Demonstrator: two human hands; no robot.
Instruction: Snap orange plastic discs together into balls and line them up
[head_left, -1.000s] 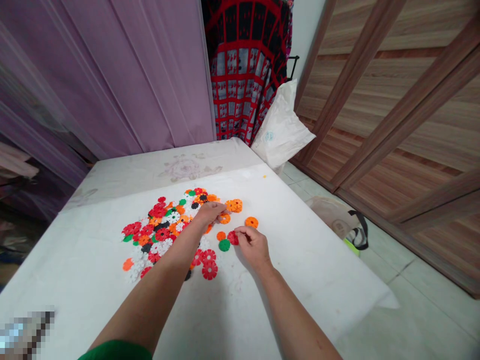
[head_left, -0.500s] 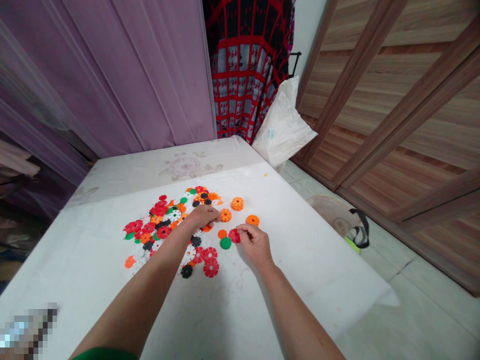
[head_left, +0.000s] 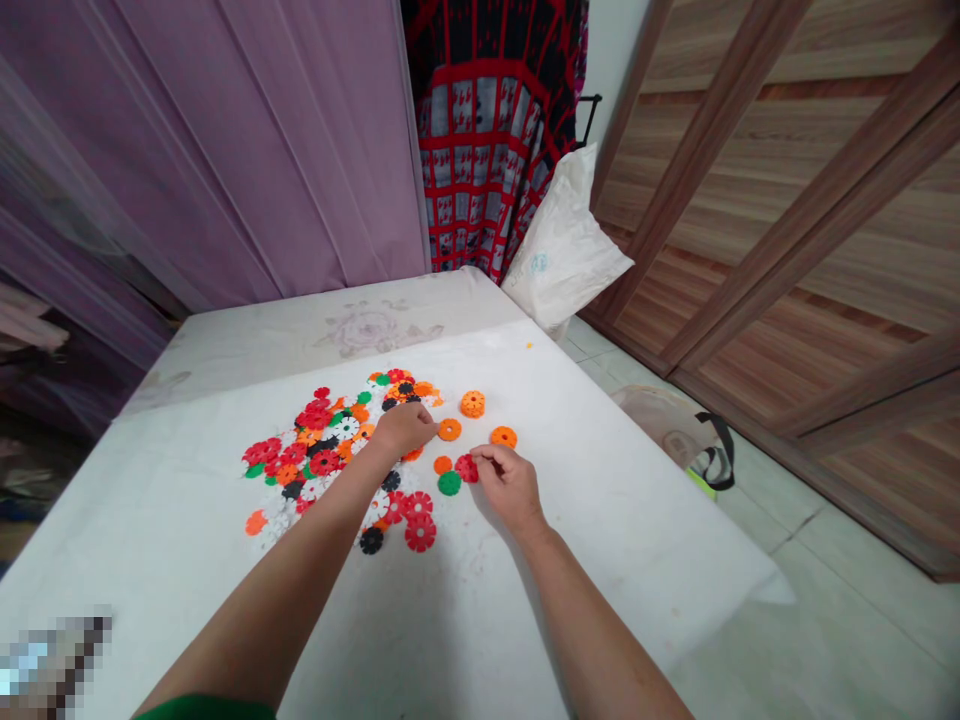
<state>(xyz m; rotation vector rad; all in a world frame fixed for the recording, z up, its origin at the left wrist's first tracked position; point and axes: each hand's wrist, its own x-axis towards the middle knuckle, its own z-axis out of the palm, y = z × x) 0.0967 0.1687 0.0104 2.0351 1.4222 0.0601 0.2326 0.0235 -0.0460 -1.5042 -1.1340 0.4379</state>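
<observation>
A heap of plastic snowflake discs [head_left: 322, 455] in red, orange, white, black and green lies on a table with a white cloth [head_left: 525, 600]. My left hand [head_left: 401, 430] rests on the heap's right side, fingers curled, its fingertips pinching an orange disc [head_left: 449, 429]. My right hand [head_left: 508, 485] lies just right of it, fingers closed on a red disc [head_left: 466, 467]. A green disc [head_left: 449, 483] and a small orange disc [head_left: 442, 464] lie between the hands. Two more orange discs [head_left: 472, 403] [head_left: 503, 436] sit beyond my right hand.
A white sack [head_left: 562, 255] leans at the table's far right corner, by a red and black patterned cloth [head_left: 495, 130]. Purple curtains [head_left: 225, 150] hang behind. A bag with a black strap [head_left: 686, 440] lies on the tiled floor beside wooden panelled doors [head_left: 810, 200].
My left hand has drawn back from the far orange discs toward me, bringing one orange disc with it. My right hand has stayed on the red disc.
</observation>
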